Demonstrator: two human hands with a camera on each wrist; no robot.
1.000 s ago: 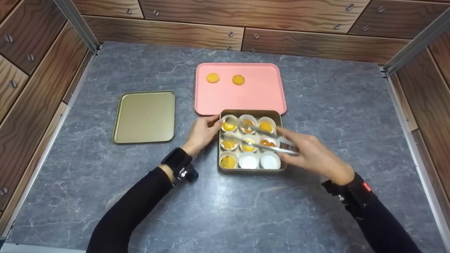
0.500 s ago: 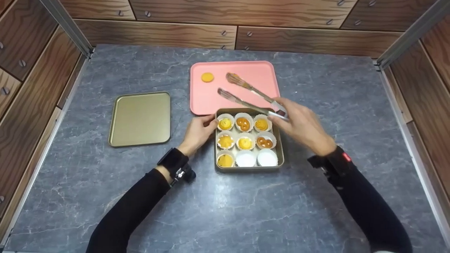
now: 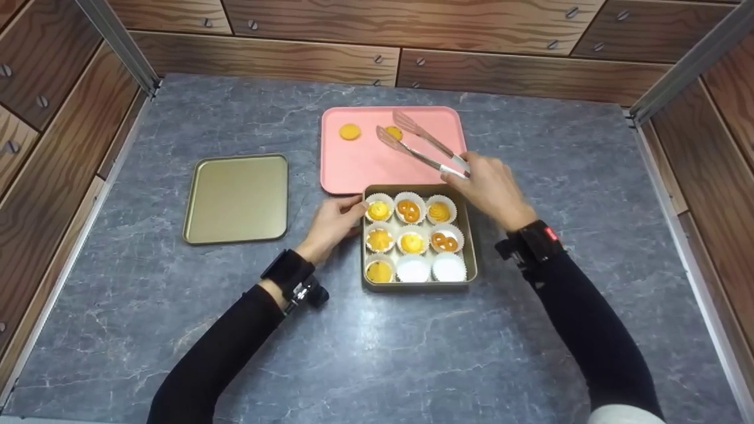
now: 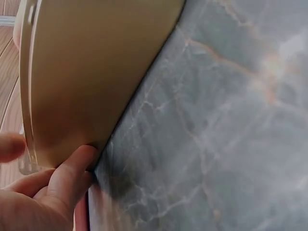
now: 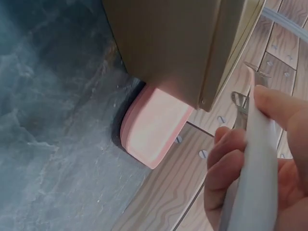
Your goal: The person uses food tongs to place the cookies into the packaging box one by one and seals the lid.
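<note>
A metal tin [image 3: 418,286] holds paper cups; several have yellow or brown pieces, and two in the front row look white inside. My left hand [image 3: 333,227] holds the tin's left side near its back corner; its fingers [image 4: 72,173] lie against the wall in the left wrist view. My right hand [image 3: 492,188] grips metal tongs [image 3: 433,160], seen also at the handle [image 5: 255,178] in the right wrist view. The spread tong tips stand on either side of a round yellow piece [image 3: 394,133] over the pink tray [image 3: 353,168].
Another round yellow piece [image 3: 349,131] lies on the pink tray's left part. A flat gold-coloured lid [image 3: 237,200] rests on the grey marbled table [image 3: 365,359], left of the tin. Wood-patterned panels [image 3: 530,68] border the table at the back and sides.
My right hand has carried the tongs from above the tin back over the pink tray, and their tips now flank the right yellow piece. My left hand stays at the tin.
</note>
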